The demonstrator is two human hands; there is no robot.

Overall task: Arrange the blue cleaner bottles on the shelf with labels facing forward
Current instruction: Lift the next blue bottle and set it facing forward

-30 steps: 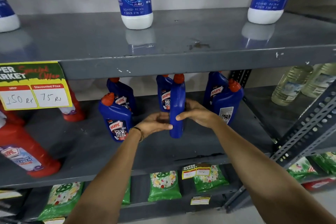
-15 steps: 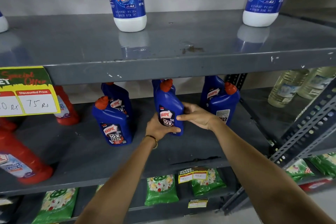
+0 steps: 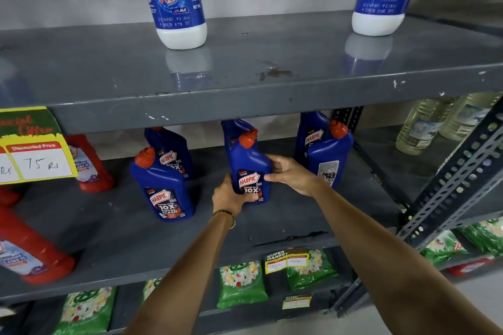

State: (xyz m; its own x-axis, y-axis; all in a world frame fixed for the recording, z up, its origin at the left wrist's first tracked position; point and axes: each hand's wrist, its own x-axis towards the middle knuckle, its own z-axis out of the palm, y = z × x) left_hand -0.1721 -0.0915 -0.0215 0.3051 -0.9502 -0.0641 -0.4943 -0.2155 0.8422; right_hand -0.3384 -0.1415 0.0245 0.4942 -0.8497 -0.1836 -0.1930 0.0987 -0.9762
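Observation:
Several blue cleaner bottles with red caps stand on the middle grey shelf. The middle front bottle stands upright with its label facing me. My left hand grips its lower left side and my right hand holds its right side. Behind it another blue bottle is partly hidden. To the left stands a front bottle with its label forward, and one behind it. On the right a front bottle shows its back label, with another behind it.
Red cleaner bottles stand at the left of the same shelf, beside a yellow price tag. Two white and blue Rin bottles stand on the shelf above. Clear bottles are at the right; green packets lie below.
The middle front bottle turned from edge-on to label forward between my two hands and now stands on the shelf. The camera shifted slightly right and closer.

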